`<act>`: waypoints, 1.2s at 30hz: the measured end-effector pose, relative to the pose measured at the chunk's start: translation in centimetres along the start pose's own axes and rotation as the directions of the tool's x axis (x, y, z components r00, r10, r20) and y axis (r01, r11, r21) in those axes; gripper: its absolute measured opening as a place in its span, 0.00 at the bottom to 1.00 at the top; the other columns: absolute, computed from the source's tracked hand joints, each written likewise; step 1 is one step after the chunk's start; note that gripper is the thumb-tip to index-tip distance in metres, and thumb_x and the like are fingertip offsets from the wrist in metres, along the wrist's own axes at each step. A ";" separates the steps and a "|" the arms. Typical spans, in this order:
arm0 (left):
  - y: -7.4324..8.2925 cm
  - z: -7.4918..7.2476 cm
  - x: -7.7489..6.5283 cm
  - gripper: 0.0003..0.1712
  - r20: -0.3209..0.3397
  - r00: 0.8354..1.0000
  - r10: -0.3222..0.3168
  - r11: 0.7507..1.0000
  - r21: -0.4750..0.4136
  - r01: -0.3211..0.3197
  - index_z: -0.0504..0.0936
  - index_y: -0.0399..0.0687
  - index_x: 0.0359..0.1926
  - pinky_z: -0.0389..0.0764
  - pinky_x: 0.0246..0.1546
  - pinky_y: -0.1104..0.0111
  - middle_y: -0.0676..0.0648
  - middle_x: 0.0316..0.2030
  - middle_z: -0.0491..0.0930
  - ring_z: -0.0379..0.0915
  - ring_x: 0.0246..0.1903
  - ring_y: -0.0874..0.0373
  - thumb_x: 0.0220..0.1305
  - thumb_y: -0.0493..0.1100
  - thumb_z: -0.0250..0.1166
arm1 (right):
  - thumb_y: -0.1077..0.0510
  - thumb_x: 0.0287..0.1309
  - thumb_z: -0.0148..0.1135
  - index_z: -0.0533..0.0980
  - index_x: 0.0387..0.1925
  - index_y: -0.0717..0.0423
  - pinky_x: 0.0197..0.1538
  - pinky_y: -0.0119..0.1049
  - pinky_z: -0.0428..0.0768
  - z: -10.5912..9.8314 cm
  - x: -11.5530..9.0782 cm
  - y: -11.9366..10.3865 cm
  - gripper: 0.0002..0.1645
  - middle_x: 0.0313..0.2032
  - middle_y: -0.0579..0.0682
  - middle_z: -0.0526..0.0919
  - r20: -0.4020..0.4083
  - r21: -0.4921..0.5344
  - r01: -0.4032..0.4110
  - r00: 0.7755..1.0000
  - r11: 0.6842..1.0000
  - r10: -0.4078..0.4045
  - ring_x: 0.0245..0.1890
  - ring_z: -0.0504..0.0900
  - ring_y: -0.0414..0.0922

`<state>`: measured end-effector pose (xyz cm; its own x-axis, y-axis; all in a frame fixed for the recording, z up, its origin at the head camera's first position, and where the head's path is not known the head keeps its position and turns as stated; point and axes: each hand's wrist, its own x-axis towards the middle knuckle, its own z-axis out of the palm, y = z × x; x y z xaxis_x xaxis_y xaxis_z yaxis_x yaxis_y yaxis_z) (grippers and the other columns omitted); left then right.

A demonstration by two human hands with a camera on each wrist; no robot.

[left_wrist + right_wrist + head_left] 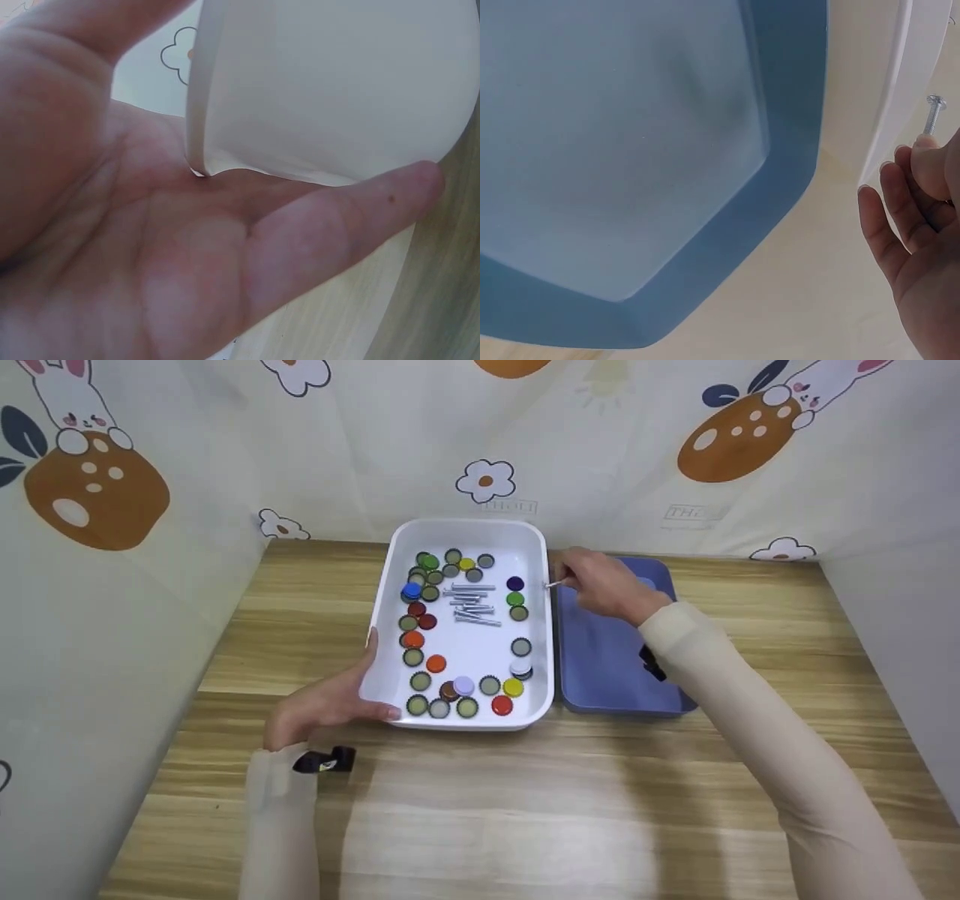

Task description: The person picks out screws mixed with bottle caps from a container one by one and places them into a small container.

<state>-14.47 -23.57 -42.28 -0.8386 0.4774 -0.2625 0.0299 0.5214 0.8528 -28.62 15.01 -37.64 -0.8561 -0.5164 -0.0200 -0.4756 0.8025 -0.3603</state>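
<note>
At the near left corner of a white tray [472, 721], my left hand [322, 706] rests its palm, one straight digit along the front wall and another up the left side. In the left wrist view the tray's corner [330, 90] sits against the palm. My right hand [600, 581] pinches a silver screw [555, 583] over the tray's right rim; its cross-slotted head [935, 102] shows in the right wrist view. In the tray's middle lies a group of similar screws [472, 604], roughly parallel. Bottle caps [436, 663] in several colours line its left, near and right sides.
A blue tray [615, 660] stands just right of the white one, partly under my right hand and forearm. Both stand on a wood-grain table [525, 810]. A printed cloth [405, 450] rises behind and at the sides.
</note>
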 end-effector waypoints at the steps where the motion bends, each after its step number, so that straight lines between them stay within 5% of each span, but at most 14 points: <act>1: 0.0 0.0 0.0 0.76 0.000 1.000 -0.004 1.000 -0.001 0.004 0.19 0.56 0.78 0.45 0.78 0.46 0.39 0.80 0.36 0.55 0.72 0.41 0.55 0.45 0.76 | 0.65 0.69 0.55 0.75 0.44 0.59 0.44 0.43 0.76 0.0 0.0 0.1 0.05 0.41 0.55 0.79 0.001 0.008 -0.013 1.000 1.000 0.013 0.40 0.75 0.51; 9: -0.1 0.0 0.0 0.75 -0.010 1.000 -0.006 1.000 0.000 0.006 0.21 0.62 0.78 0.47 0.78 0.46 0.39 0.80 0.42 0.58 0.71 0.41 0.54 0.47 0.77 | 0.65 0.70 0.54 0.74 0.44 0.59 0.49 0.45 0.78 0.1 -0.2 1.3 0.05 0.44 0.55 0.77 -0.029 0.021 -0.031 0.999 0.999 0.032 0.43 0.75 0.51; 22: 0.0 0.1 -0.1 0.77 -0.014 1.000 -0.015 1.000 0.000 0.015 0.19 0.59 0.78 0.46 0.78 0.48 0.40 0.81 0.35 0.53 0.72 0.42 0.54 0.48 0.77 | 0.65 0.70 0.52 0.74 0.44 0.62 0.51 0.49 0.78 0.5 -0.2 3.0 0.05 0.44 0.58 0.74 -0.068 0.043 -0.076 0.995 0.996 0.079 0.44 0.76 0.53; 36: 0.1 0.0 -0.1 0.77 -0.013 0.996 -0.092 0.996 0.010 0.092 0.19 0.62 0.77 0.44 0.79 0.48 0.42 0.81 0.35 0.53 0.73 0.43 0.54 0.50 0.77 | 0.65 0.71 0.52 0.73 0.46 0.62 0.50 0.49 0.76 1.1 -0.2 4.6 0.07 0.45 0.58 0.74 -0.061 0.076 -0.153 0.986 0.985 0.158 0.44 0.74 0.54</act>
<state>-14.32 -23.57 -42.19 -0.8449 0.4181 -0.3338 -0.0419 0.5702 0.8204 -30.36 18.44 -40.35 -0.9312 -0.3639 -0.0200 -0.3220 0.8472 -0.4226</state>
